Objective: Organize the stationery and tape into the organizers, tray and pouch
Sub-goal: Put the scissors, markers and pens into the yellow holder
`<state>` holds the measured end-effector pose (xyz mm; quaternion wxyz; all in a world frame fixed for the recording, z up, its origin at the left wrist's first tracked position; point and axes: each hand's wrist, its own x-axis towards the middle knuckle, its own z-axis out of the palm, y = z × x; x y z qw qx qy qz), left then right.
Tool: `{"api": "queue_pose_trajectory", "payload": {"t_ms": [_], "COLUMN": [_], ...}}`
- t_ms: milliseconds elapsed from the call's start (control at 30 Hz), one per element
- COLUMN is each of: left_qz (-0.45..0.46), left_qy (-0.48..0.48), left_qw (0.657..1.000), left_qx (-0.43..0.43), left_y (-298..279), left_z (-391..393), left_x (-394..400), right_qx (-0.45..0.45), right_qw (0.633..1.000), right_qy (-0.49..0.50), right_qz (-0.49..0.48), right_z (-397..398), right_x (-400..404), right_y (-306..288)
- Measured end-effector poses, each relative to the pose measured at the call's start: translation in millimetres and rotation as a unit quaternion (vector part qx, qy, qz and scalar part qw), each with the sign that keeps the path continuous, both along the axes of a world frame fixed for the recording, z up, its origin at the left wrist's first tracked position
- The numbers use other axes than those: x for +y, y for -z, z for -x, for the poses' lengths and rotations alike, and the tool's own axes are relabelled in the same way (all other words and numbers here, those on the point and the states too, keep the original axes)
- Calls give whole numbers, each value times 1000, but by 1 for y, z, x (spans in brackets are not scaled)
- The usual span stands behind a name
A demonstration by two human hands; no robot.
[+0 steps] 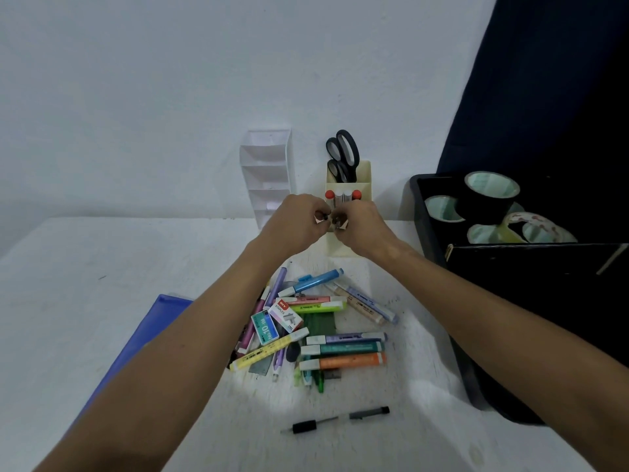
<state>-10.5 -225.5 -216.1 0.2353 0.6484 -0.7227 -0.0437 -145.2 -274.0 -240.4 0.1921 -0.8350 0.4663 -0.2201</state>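
Head view:
Left hand (296,222): fingers curled, pinching a small object (too small to name).
Right hand (361,227): curled likewise, pinching another small piece, almost touching the left.
Cream organizer (364,172): just behind both hands, holding scissors (343,155).
Highlighter pile (316,328): below the hands.
Tape tray (420,199): right of the right hand.

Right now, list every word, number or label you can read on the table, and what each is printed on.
"STAPLES": white and pink staple box.
"No.10-1M": teal staple box.
Small red logo on the white and pink box: too blurred to read.
Print on the highlighters and yellow ruler: too small to read.
Tape rolls: no legible text.
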Motion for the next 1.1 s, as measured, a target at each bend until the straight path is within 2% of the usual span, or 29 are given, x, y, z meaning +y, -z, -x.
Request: {"api": "queue_pose_trajectory", "payload": {"t_ms": [167,333,500,600,800,867,933,1033,1100], "left_qz": [1,-19,-13,-20,-40,-85,-155,-250,-269], "left_qy": [3,1,-10,-21,-67,-103,-133,-169,-178], "left_qw": [999,999,1000,999,996,990,978,953,946], "left_qx": [43,43,26,26,43,44,30,15,15], "left_y": [-2,6,9,7,2,9,21,42,51], "left_z": [0,1,0,-2,-24,-41,-59,-75,-77], "left_x": [3,2,2,3,38,59,80,109,122], "right_qx": [-26,-15,-9,-49,-124,-104,-47,56,128], "right_qw": [1000,1000,1000,998,991,993,990,965,944], "right_qy": [-3,-3,-17,-3,-1,-48,-135,-255,-295], "right_qz": [8,21,-17,-41,45,20,-11,-39,-71], "right_z": [5,10,10,14,20,15,3,-22,-36], "right_x": [2,3,2,6,29,41,53,70,81], "right_y": [1,4,4,3,-6,-10,-10,0,12]}}
